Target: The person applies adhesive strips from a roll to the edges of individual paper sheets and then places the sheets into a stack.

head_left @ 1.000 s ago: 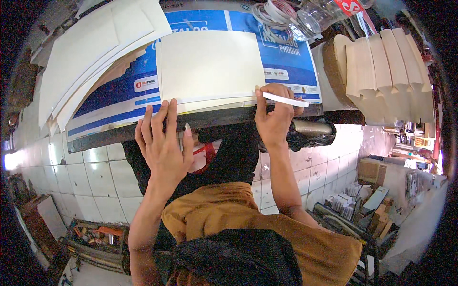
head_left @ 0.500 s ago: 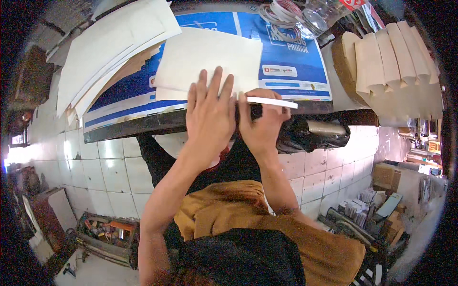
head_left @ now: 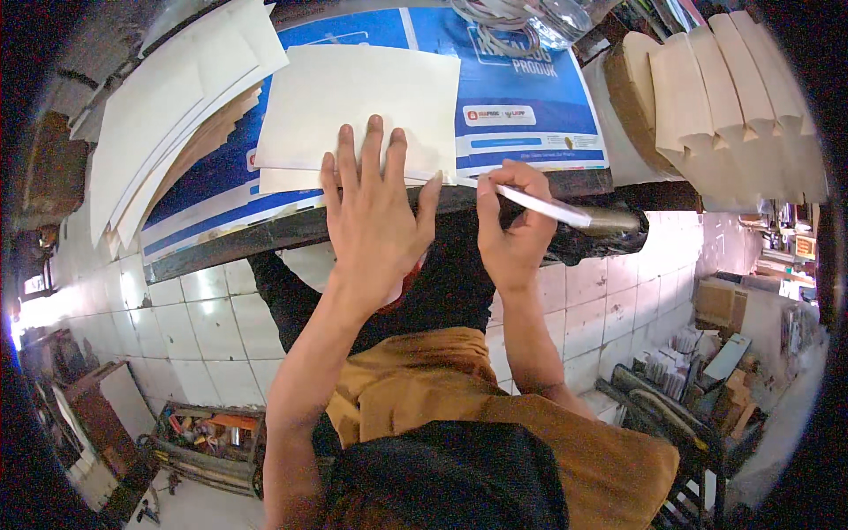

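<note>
A pair of cream paper sheets lies on the worktable, the upper one slightly offset so a strip of the lower one shows along the near edge. My left hand presses flat on them, fingers spread and thumb out toward the right corner. Just off that corner, my right hand is closed around a slim, flat white tool. The tool's thin tip points left toward the paper's near right corner; its exact kind is unclear.
Under the paper is a blue printed sheet. Loose cream sheets pile up at the left. Thick paper blocks stand at the right, and coiled cable lies at the back. A dark wrapped roll juts below the table edge.
My right hand has moved right and slightly down, away from my left hand, with the white tool now tilted. The view has shifted a little; my left hand stays on the paper, thumb spread wider.
</note>
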A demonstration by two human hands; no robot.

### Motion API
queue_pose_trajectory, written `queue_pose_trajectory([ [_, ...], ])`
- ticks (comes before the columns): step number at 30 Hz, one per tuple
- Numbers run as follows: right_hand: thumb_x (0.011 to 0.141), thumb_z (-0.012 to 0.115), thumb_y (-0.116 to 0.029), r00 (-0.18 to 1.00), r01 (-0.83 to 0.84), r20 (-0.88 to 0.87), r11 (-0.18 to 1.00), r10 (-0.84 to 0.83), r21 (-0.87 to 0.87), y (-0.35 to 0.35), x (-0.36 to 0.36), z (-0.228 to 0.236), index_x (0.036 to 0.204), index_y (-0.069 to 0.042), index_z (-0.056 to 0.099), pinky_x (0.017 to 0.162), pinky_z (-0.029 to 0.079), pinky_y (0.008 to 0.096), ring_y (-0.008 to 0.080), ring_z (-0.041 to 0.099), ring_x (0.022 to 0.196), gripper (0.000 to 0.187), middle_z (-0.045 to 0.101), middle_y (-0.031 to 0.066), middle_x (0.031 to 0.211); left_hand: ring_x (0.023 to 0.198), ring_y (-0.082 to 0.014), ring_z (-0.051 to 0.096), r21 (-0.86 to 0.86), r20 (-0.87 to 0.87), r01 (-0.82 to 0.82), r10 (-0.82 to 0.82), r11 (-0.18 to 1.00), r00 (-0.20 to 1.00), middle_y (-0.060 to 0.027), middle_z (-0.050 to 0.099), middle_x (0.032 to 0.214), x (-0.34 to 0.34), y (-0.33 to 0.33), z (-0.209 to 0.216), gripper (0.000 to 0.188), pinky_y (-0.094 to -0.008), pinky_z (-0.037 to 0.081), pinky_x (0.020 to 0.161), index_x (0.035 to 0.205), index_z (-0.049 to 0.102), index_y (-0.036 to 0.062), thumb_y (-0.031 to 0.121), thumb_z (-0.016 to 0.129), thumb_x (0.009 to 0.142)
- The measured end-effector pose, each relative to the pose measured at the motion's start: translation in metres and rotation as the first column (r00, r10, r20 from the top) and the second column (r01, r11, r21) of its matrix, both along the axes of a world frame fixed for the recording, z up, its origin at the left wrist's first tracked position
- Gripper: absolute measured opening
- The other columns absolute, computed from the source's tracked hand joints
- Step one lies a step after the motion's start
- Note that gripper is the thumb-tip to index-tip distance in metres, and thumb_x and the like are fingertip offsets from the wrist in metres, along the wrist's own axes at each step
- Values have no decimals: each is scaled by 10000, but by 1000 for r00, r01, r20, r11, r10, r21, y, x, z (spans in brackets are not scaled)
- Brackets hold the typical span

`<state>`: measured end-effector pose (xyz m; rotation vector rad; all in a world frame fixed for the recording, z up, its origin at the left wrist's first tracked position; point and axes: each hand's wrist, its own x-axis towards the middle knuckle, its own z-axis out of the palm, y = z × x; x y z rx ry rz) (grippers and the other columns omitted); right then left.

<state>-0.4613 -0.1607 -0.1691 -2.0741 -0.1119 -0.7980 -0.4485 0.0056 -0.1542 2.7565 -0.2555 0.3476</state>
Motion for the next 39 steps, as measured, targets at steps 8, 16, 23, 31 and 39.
queue_pose_trajectory([
  [8,886,736,7,998,-30,45,977,41,-212,9,-8,14,1087,-8,662,896,476,405,293,641,968,215,691,131,1004,1527,-405,258,-23,-29,-22,21,999,999,-166,393,1600,1,-1,1,659,-583,195,1230,1458,513,56,486,610,969],
  [16,872,781,-52,996,-48,49,918,73,-395,15,-36,22,1032,-79,672,1064,359,466,272,676,1060,196,719,87,971,1503,-414,287,-54,10,-23,24,998,1000,-184,422,1568,2,0,-1,641,-590,212,1214,1427,543,35,473,604,963],
  [23,945,722,2,921,263,324,959,-217,-105,-25,35,16,1110,34,659,808,531,315,183,659,889,178,705,114,1025,1248,-341,524,21,-35,275,-274,961,961,-127,583,1330,20,40,29,645,-531,372,1034,1302,608,52,528,712,879],
  [31,960,711,-51,926,270,290,961,-241,-65,-27,56,-7,1054,18,698,867,535,352,229,674,919,117,722,129,1015,817,-283,672,-105,201,494,-468,863,860,-68,667,834,45,36,18,253,-417,505,744,928,691,118,352,760,861],
  [39,933,714,-33,937,271,246,960,-248,-64,-23,51,2,1007,-8,702,828,538,386,282,686,907,79,718,134,986,813,-144,657,-668,627,109,478,736,615,-52,752,957,45,128,187,159,-349,544,803,1016,742,-7,120,726,923],
])
